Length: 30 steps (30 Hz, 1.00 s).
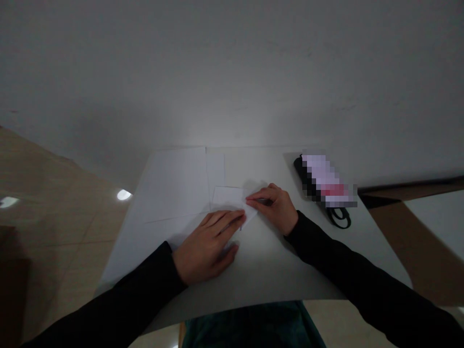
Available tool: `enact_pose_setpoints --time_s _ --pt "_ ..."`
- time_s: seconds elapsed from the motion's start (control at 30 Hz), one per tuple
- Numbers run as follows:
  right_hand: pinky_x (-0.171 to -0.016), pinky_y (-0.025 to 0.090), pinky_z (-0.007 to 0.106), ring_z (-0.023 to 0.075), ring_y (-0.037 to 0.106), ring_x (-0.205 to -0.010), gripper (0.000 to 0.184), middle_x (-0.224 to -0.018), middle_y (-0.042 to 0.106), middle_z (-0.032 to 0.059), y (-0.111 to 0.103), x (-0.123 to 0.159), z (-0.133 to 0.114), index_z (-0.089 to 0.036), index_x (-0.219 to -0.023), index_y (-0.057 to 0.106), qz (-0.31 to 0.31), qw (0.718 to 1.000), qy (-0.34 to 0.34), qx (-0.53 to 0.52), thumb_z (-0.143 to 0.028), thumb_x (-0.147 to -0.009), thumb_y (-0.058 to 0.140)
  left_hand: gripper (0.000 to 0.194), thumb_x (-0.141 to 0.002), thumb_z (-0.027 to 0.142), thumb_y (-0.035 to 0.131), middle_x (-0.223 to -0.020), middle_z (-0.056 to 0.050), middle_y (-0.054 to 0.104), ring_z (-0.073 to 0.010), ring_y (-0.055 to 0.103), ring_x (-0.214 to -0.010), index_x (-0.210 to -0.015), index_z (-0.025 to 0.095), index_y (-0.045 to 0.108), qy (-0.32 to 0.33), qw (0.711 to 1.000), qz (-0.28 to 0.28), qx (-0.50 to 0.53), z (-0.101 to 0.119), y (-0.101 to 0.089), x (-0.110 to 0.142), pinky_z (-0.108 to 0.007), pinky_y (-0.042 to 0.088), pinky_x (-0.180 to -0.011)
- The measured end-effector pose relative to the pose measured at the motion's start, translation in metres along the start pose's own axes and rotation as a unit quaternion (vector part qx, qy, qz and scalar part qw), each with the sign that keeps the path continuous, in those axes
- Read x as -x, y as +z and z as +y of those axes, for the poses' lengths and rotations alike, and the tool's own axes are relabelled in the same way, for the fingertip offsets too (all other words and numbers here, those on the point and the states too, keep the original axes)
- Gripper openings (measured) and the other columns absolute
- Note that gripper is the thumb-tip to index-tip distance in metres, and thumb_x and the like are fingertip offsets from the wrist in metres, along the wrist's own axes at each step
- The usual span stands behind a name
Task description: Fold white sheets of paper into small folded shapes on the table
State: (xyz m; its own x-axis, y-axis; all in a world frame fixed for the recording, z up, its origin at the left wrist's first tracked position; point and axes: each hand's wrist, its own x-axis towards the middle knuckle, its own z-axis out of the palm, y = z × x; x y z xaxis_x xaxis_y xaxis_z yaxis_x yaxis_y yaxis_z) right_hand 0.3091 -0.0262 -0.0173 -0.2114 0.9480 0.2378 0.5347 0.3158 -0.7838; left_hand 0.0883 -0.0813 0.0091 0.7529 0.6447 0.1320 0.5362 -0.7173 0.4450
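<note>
A small piece of white folded paper [228, 198] lies on the white table [268, 261], near its middle. My left hand [208, 244] lies flat on the paper's near edge, fingers stretched out and together, pressing down. My right hand [277, 205] rests at the paper's right corner with the index finger extended along a fold and the other fingers curled. Both arms wear black sleeves.
Larger white sheets [177, 186] lie on the table's far left. A black object with a loop strap [339, 217], partly blurred out, sits at the table's right side. A plain wall stands right behind the table. Tan tiled floor [54, 193] lies to the left.
</note>
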Motion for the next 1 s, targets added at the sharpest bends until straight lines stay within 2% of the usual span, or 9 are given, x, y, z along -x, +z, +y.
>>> enact_pose_setpoints --time_s 0.57,1.0 --pt "-0.073 0.043 0.038 0.0205 0.052 -0.074 0.007 -0.074 0.071 0.0026 0.0001 -0.0005 0.0014 -0.026 -0.083 0.075 -0.021 0.999 -0.024 0.029 -0.029 -0.081 0.07 0.056 -0.089 0.023 0.049 -0.144 -0.01 0.043 -0.0253 0.042 -0.127 -0.143 0.02 0.034 -0.014 1.0 -0.01 0.01 -0.002 -0.0009 -0.0026 -0.045 0.04 -0.105" --pt "-0.075 0.042 0.038 0.0195 0.054 -0.072 0.008 -0.072 0.07 0.0024 0.0004 -0.0022 0.0005 -0.026 -0.081 0.075 -0.026 0.998 -0.047 0.037 -0.029 -0.082 0.068 0.051 -0.091 0.02 0.045 -0.142 -0.011 0.044 -0.0252 0.045 -0.124 -0.142 0.019 0.036 0.005 1.0 0.002 -0.002 -0.0047 0.0 -0.0021 -0.044 0.042 -0.101"
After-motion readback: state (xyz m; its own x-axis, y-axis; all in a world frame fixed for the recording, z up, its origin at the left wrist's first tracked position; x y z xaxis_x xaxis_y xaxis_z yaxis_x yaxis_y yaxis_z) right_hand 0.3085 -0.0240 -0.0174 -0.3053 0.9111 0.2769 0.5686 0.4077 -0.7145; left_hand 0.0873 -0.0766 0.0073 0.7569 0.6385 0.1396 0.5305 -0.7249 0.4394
